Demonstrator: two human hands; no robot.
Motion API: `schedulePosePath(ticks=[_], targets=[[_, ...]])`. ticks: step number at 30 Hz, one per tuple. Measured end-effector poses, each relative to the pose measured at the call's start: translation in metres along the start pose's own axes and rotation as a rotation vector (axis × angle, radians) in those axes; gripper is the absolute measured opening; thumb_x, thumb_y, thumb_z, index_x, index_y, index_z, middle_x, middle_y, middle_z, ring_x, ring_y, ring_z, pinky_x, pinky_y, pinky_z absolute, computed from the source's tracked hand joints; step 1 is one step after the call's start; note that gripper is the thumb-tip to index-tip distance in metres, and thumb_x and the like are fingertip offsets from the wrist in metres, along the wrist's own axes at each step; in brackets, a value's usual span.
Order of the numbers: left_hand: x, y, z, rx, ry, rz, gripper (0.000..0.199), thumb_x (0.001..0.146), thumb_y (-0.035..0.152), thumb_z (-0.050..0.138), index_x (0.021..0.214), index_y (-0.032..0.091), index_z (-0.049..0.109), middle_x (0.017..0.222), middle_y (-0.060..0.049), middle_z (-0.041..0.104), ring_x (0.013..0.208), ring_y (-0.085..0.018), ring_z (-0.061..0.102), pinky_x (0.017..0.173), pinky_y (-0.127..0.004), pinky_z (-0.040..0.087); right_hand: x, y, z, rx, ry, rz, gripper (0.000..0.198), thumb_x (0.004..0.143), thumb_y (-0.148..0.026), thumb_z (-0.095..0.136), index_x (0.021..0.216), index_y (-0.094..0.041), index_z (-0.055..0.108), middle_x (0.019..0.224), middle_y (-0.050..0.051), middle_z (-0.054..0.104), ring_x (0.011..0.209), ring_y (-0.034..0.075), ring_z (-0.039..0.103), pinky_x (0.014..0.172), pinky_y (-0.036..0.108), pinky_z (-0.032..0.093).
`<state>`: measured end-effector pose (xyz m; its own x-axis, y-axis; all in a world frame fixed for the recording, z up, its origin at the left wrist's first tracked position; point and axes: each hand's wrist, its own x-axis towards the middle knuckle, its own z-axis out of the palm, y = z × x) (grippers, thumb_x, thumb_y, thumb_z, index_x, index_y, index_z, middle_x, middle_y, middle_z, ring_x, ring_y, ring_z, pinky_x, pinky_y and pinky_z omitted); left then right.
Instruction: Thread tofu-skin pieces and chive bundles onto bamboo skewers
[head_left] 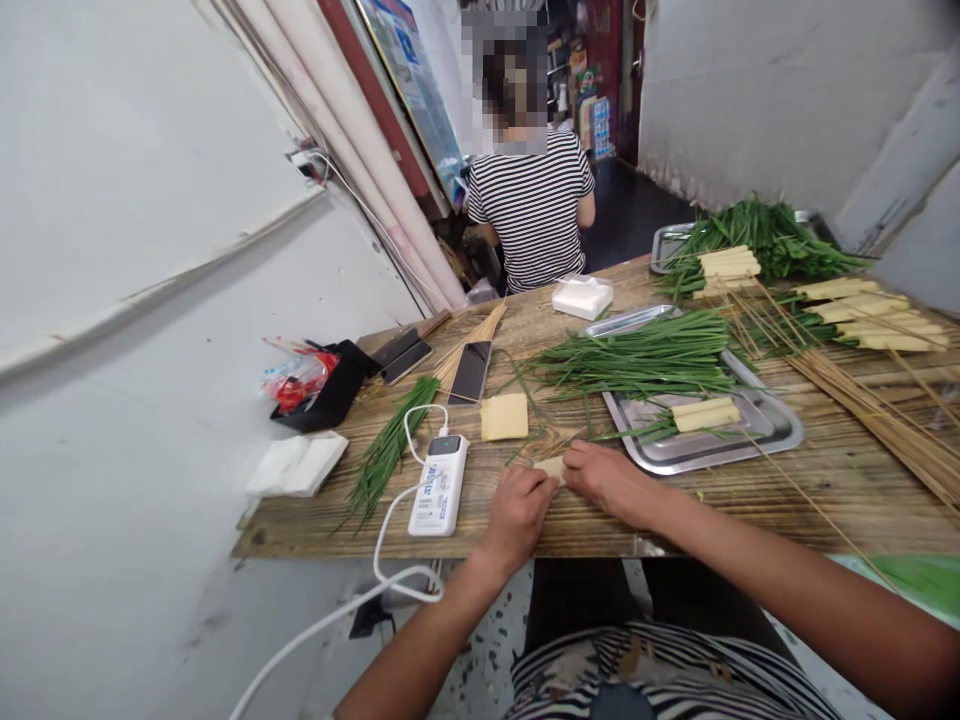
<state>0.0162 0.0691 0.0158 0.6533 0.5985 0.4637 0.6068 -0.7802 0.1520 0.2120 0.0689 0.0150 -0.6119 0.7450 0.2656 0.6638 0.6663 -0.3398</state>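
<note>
Near the table's front edge, a pale yellow tofu-skin roll (553,467) lies between my two hands. My left hand (521,508) has its fingers closed on the roll's left end. The fingers of my right hand (606,482) are bent and pressed on its right end. Just beyond is a stack of square tofu sheets (504,417). To the right, a metal tray (675,457) bears green chives (645,355) and finished rolls (705,414) on a skewer. What is inside the roll in my hands is hidden.
A white power bank (439,487) with a cable, a phone (470,372), chives (394,450) and skewers (480,335) lie left. Tissues (582,296) stand at the back. More skewered rolls (877,315) and a chive-laden tray (671,247) are right. A person (531,205) in stripes sits beyond the table.
</note>
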Motion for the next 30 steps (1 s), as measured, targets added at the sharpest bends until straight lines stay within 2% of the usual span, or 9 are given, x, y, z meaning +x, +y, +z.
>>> schedulePosePath(ticks=[7, 11, 17, 20, 24, 30], targets=[[0.010, -0.005, -0.006, -0.115, -0.101, -0.031, 0.023, 0.093, 0.021, 0.047, 0.087, 0.018, 0.069, 0.078, -0.004, 0.066, 0.075, -0.016, 0.055, 0.070, -0.031, 0.038, 0.002, 0.003, -0.004, -0.136, 0.014, -0.037, 0.028, 0.092, -0.021, 0.046, 0.067, -0.017, 0.058, 0.072, 0.001, 0.054, 0.073, 0.015, 0.041, 0.068, 0.031, 0.028], [0.015, -0.009, -0.007, -0.192, -0.136, -0.061, 0.023, 0.092, 0.022, 0.049, 0.083, 0.020, 0.070, 0.077, -0.003, 0.068, 0.072, -0.015, 0.057, 0.070, -0.031, 0.038, -0.001, -0.003, -0.009, -0.234, 0.034, -0.072, 0.023, 0.093, -0.021, 0.045, 0.076, -0.017, 0.060, 0.076, 0.003, 0.055, 0.077, 0.017, 0.043, 0.071, 0.033, 0.028], [0.023, -0.010, -0.010, -0.245, -0.201, -0.093, 0.025, 0.091, 0.021, 0.051, 0.075, 0.020, 0.070, 0.075, -0.002, 0.069, 0.070, -0.014, 0.059, 0.071, -0.031, 0.037, -0.007, -0.016, -0.005, -0.336, 0.126, -0.038, 0.023, 0.095, -0.018, 0.039, 0.090, -0.015, 0.061, 0.079, 0.005, 0.055, 0.079, 0.019, 0.043, 0.074, 0.035, 0.029], [0.025, -0.011, -0.012, -0.261, -0.221, -0.112, 0.023, 0.089, 0.018, 0.053, 0.074, 0.020, 0.070, 0.075, -0.001, 0.069, 0.071, -0.014, 0.059, 0.072, -0.031, 0.037, -0.005, -0.017, -0.004, -0.362, 0.159, -0.053, 0.027, 0.096, -0.017, 0.037, 0.084, -0.016, 0.062, 0.075, 0.004, 0.056, 0.077, 0.018, 0.042, 0.080, 0.036, 0.029], [0.022, -0.010, -0.010, -0.239, -0.195, -0.117, 0.021, 0.090, 0.021, 0.053, 0.080, 0.022, 0.071, 0.078, -0.001, 0.070, 0.073, -0.015, 0.061, 0.071, -0.031, 0.037, 0.001, -0.011, -0.009, -0.291, 0.089, -0.077, 0.024, 0.092, -0.018, 0.044, 0.075, -0.017, 0.062, 0.073, 0.003, 0.058, 0.079, 0.018, 0.043, 0.087, 0.038, 0.026], [0.006, -0.001, -0.004, -0.026, -0.014, -0.079, 0.019, 0.093, 0.024, 0.048, 0.094, 0.020, 0.067, 0.084, -0.004, 0.070, 0.080, -0.016, 0.061, 0.078, -0.033, 0.038, 0.010, -0.005, -0.014, -0.161, 0.001, -0.057, 0.022, 0.088, -0.019, 0.050, 0.071, -0.018, 0.063, 0.075, 0.004, 0.062, 0.086, 0.020, 0.044, 0.085, 0.040, 0.022]])
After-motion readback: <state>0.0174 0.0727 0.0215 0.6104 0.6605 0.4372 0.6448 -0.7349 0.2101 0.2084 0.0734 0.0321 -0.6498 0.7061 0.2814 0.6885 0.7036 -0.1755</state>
